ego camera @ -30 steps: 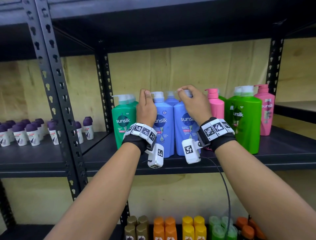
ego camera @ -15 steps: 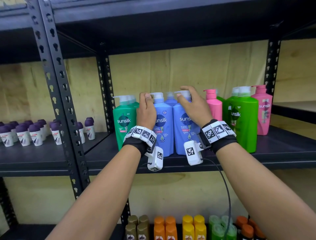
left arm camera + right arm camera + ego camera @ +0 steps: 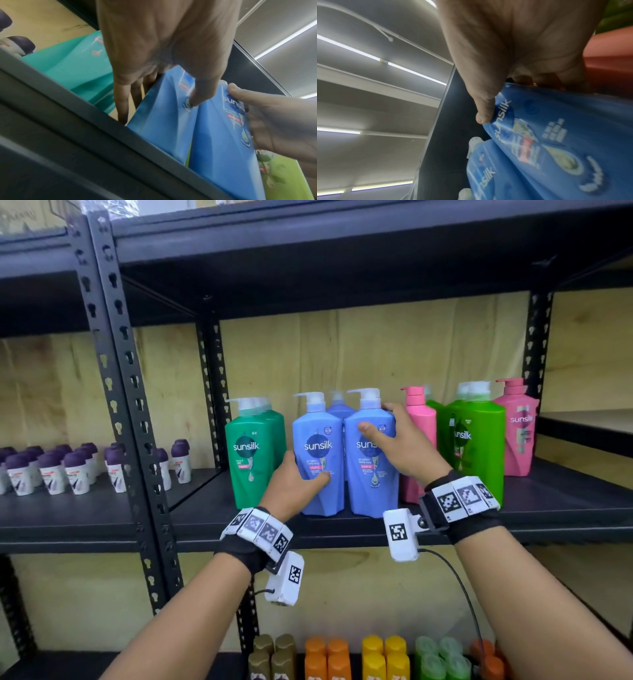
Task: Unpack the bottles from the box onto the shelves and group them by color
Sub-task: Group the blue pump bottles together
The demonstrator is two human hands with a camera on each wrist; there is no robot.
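Note:
Two blue Sunsilk pump bottles stand side by side on the dark middle shelf (image 3: 565, 508). My left hand (image 3: 301, 474) grips the lower body of the left blue bottle (image 3: 318, 422), thumb on the front label, fingers round its left side. My right hand (image 3: 382, 421) grips the shoulder of the right blue bottle (image 3: 371, 474), thumb on the front. The left wrist view shows my left hand (image 3: 159, 102) round the left blue bottle (image 3: 163, 121), the right blue bottle (image 3: 223, 148) touching it. My right hand's thumb (image 3: 484, 116) presses the right blue bottle (image 3: 556, 135).
A third blue bottle (image 3: 337, 405) stands behind the pair. Teal bottles (image 3: 253, 453) stand close on the left, a pink bottle (image 3: 419, 433), green bottles (image 3: 479, 440) and another pink bottle (image 3: 517, 433) on the right. Small purple-capped bottles (image 3: 51, 470) fill the left bay; coloured bottles (image 3: 342, 659) stand below.
Both hands have come down from the pump heads onto the bottle bodies; the left hand dropped lowest. The two blue bottles stay upright on the shelf.

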